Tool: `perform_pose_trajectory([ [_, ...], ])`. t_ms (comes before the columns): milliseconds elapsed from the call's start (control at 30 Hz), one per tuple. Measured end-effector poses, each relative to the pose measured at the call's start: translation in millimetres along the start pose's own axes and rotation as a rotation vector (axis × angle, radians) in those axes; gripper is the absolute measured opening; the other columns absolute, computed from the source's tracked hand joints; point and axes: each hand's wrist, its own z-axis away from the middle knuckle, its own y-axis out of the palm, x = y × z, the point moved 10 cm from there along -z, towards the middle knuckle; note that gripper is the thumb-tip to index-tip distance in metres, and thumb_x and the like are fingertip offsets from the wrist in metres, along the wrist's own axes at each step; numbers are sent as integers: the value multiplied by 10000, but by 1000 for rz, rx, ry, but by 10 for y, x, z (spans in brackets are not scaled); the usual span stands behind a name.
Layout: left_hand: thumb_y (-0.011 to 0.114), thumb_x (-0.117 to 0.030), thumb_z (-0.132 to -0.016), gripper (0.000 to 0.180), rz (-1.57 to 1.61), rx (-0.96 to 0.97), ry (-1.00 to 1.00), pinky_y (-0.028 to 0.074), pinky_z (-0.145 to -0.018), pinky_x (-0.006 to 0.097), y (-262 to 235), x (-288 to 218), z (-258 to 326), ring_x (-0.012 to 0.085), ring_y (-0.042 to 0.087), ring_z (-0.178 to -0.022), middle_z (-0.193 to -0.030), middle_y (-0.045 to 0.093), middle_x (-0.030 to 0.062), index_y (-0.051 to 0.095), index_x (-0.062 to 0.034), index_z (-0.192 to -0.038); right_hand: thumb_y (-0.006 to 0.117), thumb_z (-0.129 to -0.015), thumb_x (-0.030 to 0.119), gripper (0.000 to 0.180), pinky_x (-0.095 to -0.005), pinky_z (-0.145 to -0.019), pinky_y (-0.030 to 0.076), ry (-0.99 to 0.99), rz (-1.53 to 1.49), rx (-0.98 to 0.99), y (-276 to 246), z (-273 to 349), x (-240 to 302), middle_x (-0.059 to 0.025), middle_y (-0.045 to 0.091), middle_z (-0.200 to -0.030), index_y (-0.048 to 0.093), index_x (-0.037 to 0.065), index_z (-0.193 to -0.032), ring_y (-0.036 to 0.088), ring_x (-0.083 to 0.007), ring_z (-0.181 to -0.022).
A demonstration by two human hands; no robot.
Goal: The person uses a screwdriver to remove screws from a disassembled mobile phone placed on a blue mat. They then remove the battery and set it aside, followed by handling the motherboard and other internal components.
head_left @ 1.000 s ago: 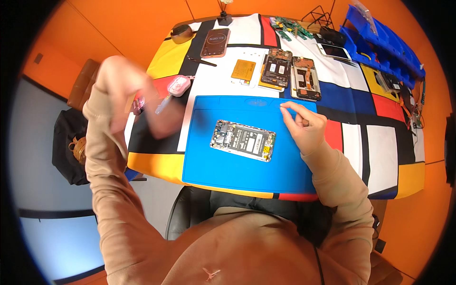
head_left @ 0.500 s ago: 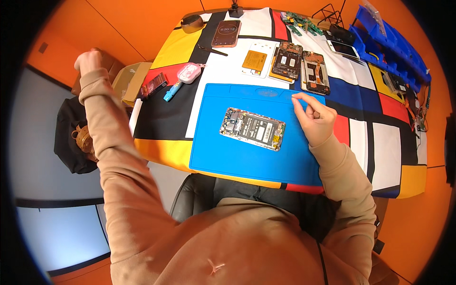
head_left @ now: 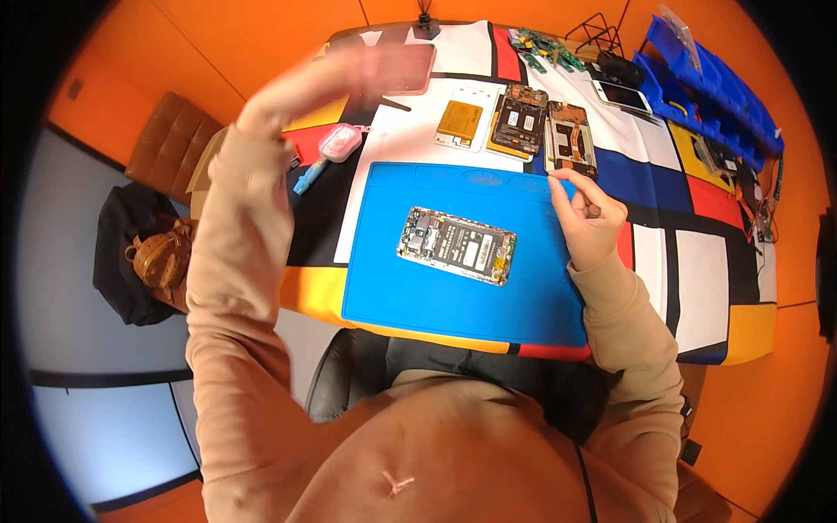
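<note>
The right hand [head_left: 586,218] rests at the right edge of the blue mat [head_left: 436,296], its grip pinched shut with thumb and forefinger pressed together; whether something tiny sits between them cannot be told. Just to the left of that grip, apart from it, lies the opened phone [head_left: 456,246], flat on the mat with its circuit board and inner parts facing up, tilted a little so its far end points away to the left. Just beyond the right grip, past the mat's upper edge, two stripped phone frames [head_left: 545,129] lie side by side on the desk [head_left: 697,261], which wears a cloth of white, red, yellow and blue blocks. A yellow battery [head_left: 459,120] lies left of those frames.

The left hand [head_left: 336,74] is raised high above the desk's far left corner, blurred, fingers stretched out flat and the grip released, holding nothing. Below it on the desk sit a pink case [head_left: 338,141] and a blue-handled tool [head_left: 307,179]. The opened phone is well apart from this hand, nearer the person's body.
</note>
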Motion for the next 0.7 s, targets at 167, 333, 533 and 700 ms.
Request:
perform_pose_trajectory([
  [167, 545, -293, -996, 393, 214, -149, -95, 499, -965, 343, 479, -112, -192, 199, 617, -1079, -1202, 639, 83, 584, 8, -1246, 755, -786, 9, 139, -208, -431, 230, 49, -41, 85, 85, 22, -47, 45, 334, -503, 745, 57, -915, 297, 0, -451],
  [333, 461, -221, -1008, 338, 285, 10, 166, 485, -874, 255, 1416, -379, -252, 84, 618, -909, -1052, 689, 28, 603, -33, -1250, 761, -784, 34, 126, -219, -418, 242, -19, -8, 161, 206, 41, -13, 32, 348, -489, 752, 76, -902, 318, -9, -434],
  [533, 649, -204, -931, 219, -40, 182, 219, 430, -717, 228, 2622, -567, -7, 53, 514, -782, -886, 683, -1, 709, -28, -1046, 763, -782, 2, 147, -204, -443, 218, -66, 62, 243, 316, 78, 3, 64, 305, -506, 754, 50, -921, 285, 8, -468],
  [700, 704, -177, -894, 142, -94, 209, 143, 388, -671, 258, 2902, -589, 84, 100, 470, -742, -813, 648, 9, 748, -55, -952, 781, -764, 38, 142, -231, -415, 233, -86, 93, 241, 337, 80, -3, 29, 338, -494, 749, 89, -892, 305, -29, -437],
])
